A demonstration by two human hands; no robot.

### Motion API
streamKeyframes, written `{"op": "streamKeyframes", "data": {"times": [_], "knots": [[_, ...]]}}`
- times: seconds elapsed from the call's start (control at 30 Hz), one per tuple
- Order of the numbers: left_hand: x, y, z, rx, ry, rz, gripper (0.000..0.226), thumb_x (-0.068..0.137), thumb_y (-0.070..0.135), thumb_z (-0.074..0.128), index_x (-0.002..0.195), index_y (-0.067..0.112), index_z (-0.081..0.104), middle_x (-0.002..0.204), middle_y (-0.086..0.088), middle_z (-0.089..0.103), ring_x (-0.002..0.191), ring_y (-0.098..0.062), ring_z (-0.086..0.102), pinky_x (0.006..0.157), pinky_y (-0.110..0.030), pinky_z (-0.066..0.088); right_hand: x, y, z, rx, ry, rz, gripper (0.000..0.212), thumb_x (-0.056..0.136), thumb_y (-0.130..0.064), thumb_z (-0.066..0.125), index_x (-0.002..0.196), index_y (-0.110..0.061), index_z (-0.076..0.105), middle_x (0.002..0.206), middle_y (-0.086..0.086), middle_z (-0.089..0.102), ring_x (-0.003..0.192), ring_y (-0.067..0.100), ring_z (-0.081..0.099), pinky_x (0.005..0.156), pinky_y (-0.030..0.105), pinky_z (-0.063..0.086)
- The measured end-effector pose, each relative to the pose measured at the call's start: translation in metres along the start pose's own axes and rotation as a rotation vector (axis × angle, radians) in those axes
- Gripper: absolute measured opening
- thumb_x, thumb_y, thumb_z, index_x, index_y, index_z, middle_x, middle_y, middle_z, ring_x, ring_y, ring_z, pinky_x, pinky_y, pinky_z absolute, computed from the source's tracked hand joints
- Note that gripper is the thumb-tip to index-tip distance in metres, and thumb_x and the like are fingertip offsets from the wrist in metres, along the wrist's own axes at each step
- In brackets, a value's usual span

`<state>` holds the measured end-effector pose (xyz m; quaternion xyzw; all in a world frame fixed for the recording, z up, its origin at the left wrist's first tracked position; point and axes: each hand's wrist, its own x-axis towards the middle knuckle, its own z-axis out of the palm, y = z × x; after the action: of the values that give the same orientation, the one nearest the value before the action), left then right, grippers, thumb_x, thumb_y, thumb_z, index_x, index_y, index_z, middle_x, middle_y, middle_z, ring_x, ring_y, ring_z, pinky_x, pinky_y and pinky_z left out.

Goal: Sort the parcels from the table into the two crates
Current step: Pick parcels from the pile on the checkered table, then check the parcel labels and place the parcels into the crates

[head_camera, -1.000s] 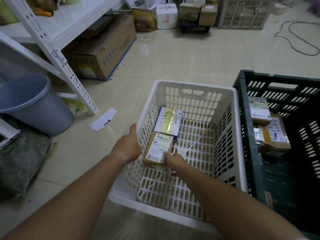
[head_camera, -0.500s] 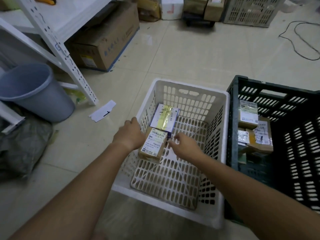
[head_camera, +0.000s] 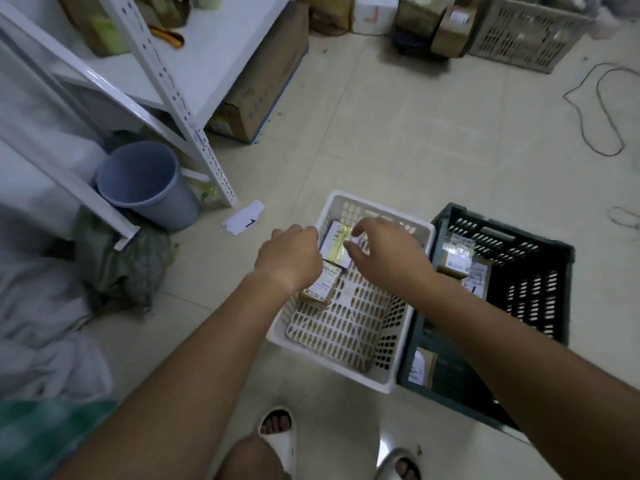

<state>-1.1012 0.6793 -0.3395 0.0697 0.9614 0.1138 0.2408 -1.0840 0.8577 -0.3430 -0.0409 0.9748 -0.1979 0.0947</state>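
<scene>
Over white crate [head_camera: 388,374], both hands [head_camera: 346,256] loose, empty.

white crate [head_camera: 408,344] near half bare, parcels [head_camera: 329,268] far-left

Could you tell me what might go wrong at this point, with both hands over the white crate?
1. The small brown cardboard parcel with the white label seems to lean against the wall of the white slotted plastic crate under the left hand; it may tip flat.
2. The right hand, fingers loosely curled, hovers over the white box with yellow tape and could knock it.
3. The dark green plastic crate stands tight alongside, so a parcel could land in the wrong crate.
</scene>
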Motion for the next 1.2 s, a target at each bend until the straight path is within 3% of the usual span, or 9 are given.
{"op": "streamKeyframes", "data": {"times": [0.23,0.37,0.57,0.67,0.73,0.9,1.03,1.1,1.2], "knots": [[-0.098,0.023,-0.181,0.093,0.033,0.058,0.037,0.103,0.020,0.046,0.140,0.015,0.052,0.141,-0.012,0.052,0.130,-0.038,0.045,0.097,-0.046,0.044,-0.032,-0.111,-0.182,-0.279,-0.013,-0.112,0.036,0.101,-0.045,0.051,0.123,-0.018,0.060,0.117,0.004,0.067,0.114,0.029,0.058,0.083,0.039,0.053],[-0.146,0.027,-0.272,0.112,0.112,0.105,0.039,0.106,0.030,0.046,0.141,0.017,0.052,0.142,-0.009,0.053,0.130,-0.036,0.046,0.104,-0.048,0.045,-0.047,-0.168,-0.272,-0.354,0.017,-0.163,0.038,0.102,-0.045,0.050,0.126,-0.018,0.059,0.117,0.004,0.068,0.115,0.028,0.058,0.084,0.039,0.054],[-0.209,0.031,-0.377,0.055,0.210,0.142,0.042,0.106,0.037,0.047,0.144,0.019,0.050,0.147,-0.007,0.051,0.136,-0.034,0.042,0.107,-0.049,0.044,-0.068,-0.242,-0.376,-0.424,0.121,-0.237,0.038,0.101,-0.046,0.049,0.126,-0.018,0.058,0.117,0.004,0.068,0.117,0.030,0.057,0.085,0.042,0.055],[-0.250,0.034,-0.422,0.037,0.295,0.129,0.038,0.106,0.039,0.049,0.138,0.018,0.053,0.140,-0.007,0.054,0.130,-0.035,0.045,0.102,-0.048,0.046,-0.082,-0.275,-0.419,-0.435,0.179,-0.292,0.039,0.101,-0.047,0.050,0.129,-0.020,0.058,0.121,0.003,0.068,0.118,0.029,0.057,0.086,0.041,0.055],[-0.279,0.034,-0.445,0.057,0.358,0.094,0.033,0.106,0.039,0.050,0.131,0.018,0.055,0.133,-0.007,0.056,0.123,-0.035,0.049,0.095,-0.048,0.047,-0.093,-0.297,-0.443,-0.434,0.225,-0.341,0.040,0.101,-0.048,0.050,0.130,-0.022,0.058,0.122,0.001,0.067,0.119,0.028,0.057,0.084,0.039,0.054],[-0.356,0.037,-0.475,0.062,0.499,-0.020,0.042,0.105,0.041,0.052,0.141,0.019,0.051,0.141,-0.008,0.054,0.128,-0.035,0.050,0.100,-0.051,0.049,-0.130,-0.335,-0.481,-0.398,0.315,-0.476,0.041,0.099,-0.047,0.052,0.132,-0.024,0.059,0.122,0.000,0.069,0.116,0.027,0.060,0.083,0.038,0.054],[-0.429,0.053,-0.474,0.046,0.621,-0.141,0.037,0.102,0.039,0.055,0.136,0.023,0.057,0.133,-0.004,0.059,0.121,-0.031,0.055,0.089,-0.043,0.050,-0.176,-0.347,-0.500,-0.325,0.362,-0.609,0.039,0.097,-0.047,0.056,0.130,-0.026,0.061,0.120,0.000,0.070,0.112,0.027,0.062,0.077,0.037,0.054],[-0.468,0.063,-0.468,0.020,0.665,-0.194,0.034,0.102,0.038,0.056,0.133,0.024,0.059,0.129,-0.003,0.060,0.118,-0.030,0.055,0.081,-0.038,0.043,-0.203,-0.350,-0.507,-0.288,0.373,-0.677,0.038,0.096,-0.048,0.057,0.127,-0.026,0.061,0.115,-0.001,0.071,0.111,0.027,0.062,0.079,0.039,0.055],[-0.525,0.074,-0.457,0.041,0.713,-0.260,0.036,0.102,0.041,0.056,0.134,0.023,0.058,0.133,-0.004,0.059,0.119,-0.030,0.055,0.084,-0.039,0.045,-0.240,-0.358,-0.513,-0.247,0.376,-0.769,0.035,0.096,-0.047,0.058,0.123,-0.025,0.063,0.112,-0.002,0.070,0.110,0.026,0.061,0.075,0.034,0.047]]}}
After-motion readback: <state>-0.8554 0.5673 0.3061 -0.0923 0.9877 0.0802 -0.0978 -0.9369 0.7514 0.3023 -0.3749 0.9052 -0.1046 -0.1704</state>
